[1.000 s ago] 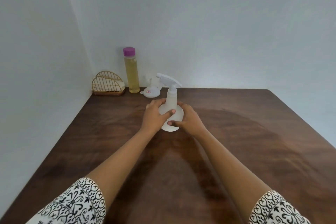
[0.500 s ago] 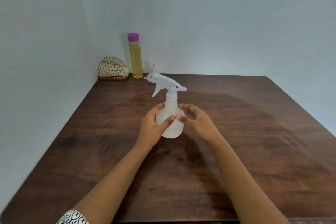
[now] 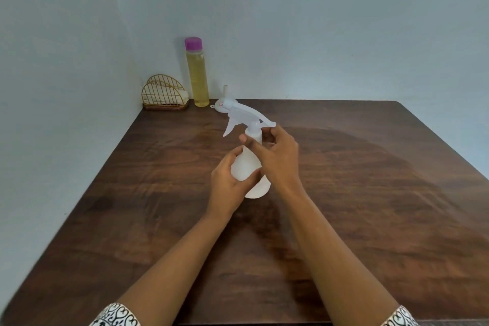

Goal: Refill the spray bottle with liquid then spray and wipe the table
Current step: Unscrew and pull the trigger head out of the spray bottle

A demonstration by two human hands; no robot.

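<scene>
A white translucent spray bottle (image 3: 247, 167) stands upright mid-table on the dark wooden table (image 3: 357, 193). My left hand (image 3: 230, 182) wraps the bottle's round body from the left. My right hand (image 3: 275, 156) is raised to the bottle's neck, fingers curled around the collar just under the white trigger head (image 3: 243, 114), which points left. A tall clear bottle of yellow liquid (image 3: 198, 74) with a purple cap stands at the back by the wall. A small white funnel (image 3: 223, 103) lies upside down beside it, partly hidden behind the trigger head.
A gold wire holder (image 3: 164, 96) with folded cloths sits in the back left corner against the wall. Walls close the table's left and far sides. Bare wood stretches to the right and toward me.
The bottle has been drawn from near the back toward the table's middle. My right hand left the bottle's body and rose to its neck. My left hand kept its hold.
</scene>
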